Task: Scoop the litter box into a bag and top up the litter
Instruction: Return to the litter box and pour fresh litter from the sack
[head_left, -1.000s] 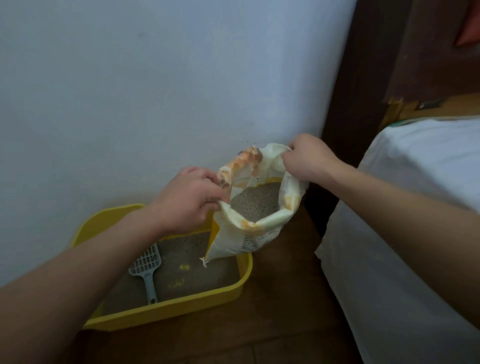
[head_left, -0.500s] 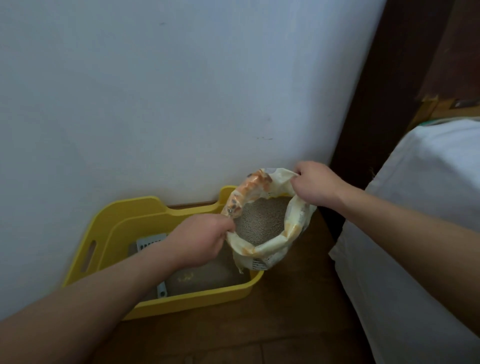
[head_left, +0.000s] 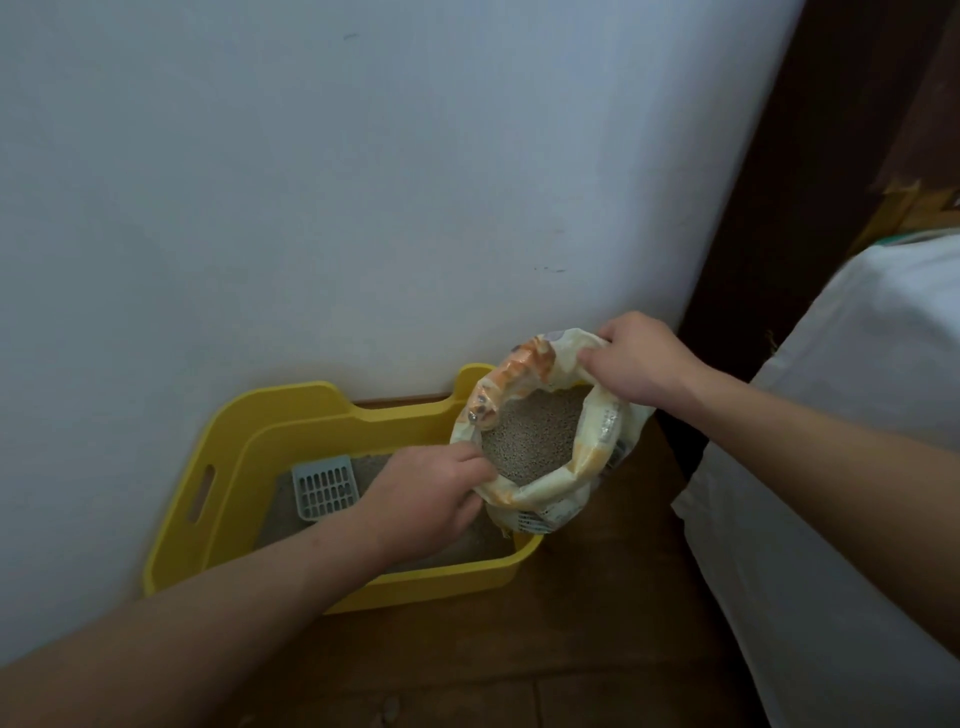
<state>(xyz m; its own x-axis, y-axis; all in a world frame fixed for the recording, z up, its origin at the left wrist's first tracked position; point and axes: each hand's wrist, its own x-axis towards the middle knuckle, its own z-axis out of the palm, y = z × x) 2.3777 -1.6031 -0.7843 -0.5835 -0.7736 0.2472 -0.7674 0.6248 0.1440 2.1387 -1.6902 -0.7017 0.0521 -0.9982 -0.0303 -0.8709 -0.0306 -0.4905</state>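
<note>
We hold an open bag (head_left: 545, 493) of litter (head_left: 535, 436) between both hands. The left hand (head_left: 431, 499) has its fingers curled, pinching the bag's near rim. The right hand (head_left: 639, 358) is curled over the far rim, gripping a fold of it. The mouth gapes wide between the two hands, facing up, and the grey litter sits a little below the rim.

A yellow box (head_left: 441, 577) lies under and beyond the left hand, against a white wall (head_left: 363, 208). The bag hangs over the box's corner below the right hand, and part of it seems to reach past the edge over the wooden floor (head_left: 597, 623). A pale scoop (head_left: 324, 488) lies in the box just beyond the left hand. A white bed (head_left: 831, 467) is close past the right wrist.

The step looks like the top-up pour, not yet begun. To do it well, we judge the bag should shift toward the left hand first, so the mouth is fully over the box. Then the right hand lifts while the left hand lowers its rim into a spout. The bag is soft, so a firm pinch matters. Pouring low and slowly should spare the floor and avoid burying the scoop.
</note>
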